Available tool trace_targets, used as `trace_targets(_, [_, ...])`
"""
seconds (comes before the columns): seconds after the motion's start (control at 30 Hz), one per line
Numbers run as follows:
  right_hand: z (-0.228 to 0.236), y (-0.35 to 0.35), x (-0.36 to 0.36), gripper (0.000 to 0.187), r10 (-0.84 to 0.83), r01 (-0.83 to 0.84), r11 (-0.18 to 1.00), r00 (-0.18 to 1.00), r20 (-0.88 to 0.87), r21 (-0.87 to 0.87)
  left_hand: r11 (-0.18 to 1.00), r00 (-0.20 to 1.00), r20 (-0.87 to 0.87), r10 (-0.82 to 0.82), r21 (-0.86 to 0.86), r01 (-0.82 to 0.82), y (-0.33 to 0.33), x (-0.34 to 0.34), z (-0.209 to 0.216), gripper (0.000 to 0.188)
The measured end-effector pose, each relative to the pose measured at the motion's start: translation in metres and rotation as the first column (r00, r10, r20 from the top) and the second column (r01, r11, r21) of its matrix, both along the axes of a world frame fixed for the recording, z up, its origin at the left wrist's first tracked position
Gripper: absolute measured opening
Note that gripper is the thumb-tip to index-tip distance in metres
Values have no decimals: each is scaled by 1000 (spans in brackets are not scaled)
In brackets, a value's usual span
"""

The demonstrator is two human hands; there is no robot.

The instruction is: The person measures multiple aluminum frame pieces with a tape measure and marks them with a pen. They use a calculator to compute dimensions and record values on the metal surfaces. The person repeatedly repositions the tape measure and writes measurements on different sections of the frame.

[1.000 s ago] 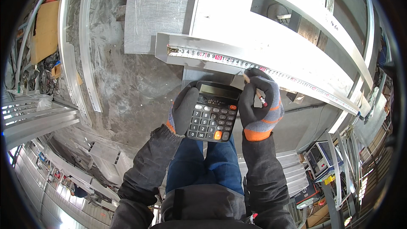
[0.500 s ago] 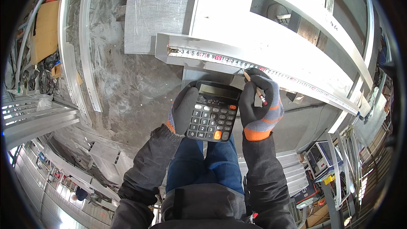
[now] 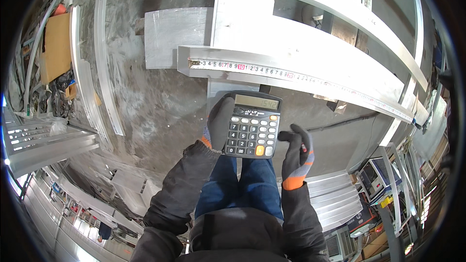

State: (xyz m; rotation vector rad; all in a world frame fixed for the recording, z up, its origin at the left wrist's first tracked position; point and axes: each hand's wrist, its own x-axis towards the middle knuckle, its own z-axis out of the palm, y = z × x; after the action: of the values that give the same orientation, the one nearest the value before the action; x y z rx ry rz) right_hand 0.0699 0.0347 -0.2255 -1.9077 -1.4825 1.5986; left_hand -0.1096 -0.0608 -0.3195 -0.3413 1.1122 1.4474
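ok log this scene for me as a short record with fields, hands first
left hand: gloved, holding the calculator by its left side
right hand: gloved, clear of the calculator, pencil in its grip, mostly hidden
calculator: black, digits on its display
tape: extended along the metal channel, beyond the calculator
nearby: grey plate by the channel's left end
far left: cardboard
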Motion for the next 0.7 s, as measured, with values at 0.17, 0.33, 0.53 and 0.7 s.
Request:
trace_targets(0.17, [5,-17,19,30,-406,296,866,887,-221,-403,993,965,-235,-120,-33,115,18,10,-2,38])
trace_targets(0.33, [5,-23,17,28,-257,206,928,957,-135,-310,991,962,-238,-131,-15,132,18,7,1,37])
trace_targets(0.53, [-1,-18,29,34,-351,276,900,919,-182,-338,985,964,-224,-141,-133,113,15,7,-4,39])
trace_targets(0.7, [-9,-13,54,37,-339,283,906,930,-142,-314,978,943,-278,-186,-143,151,19,3,0,35])
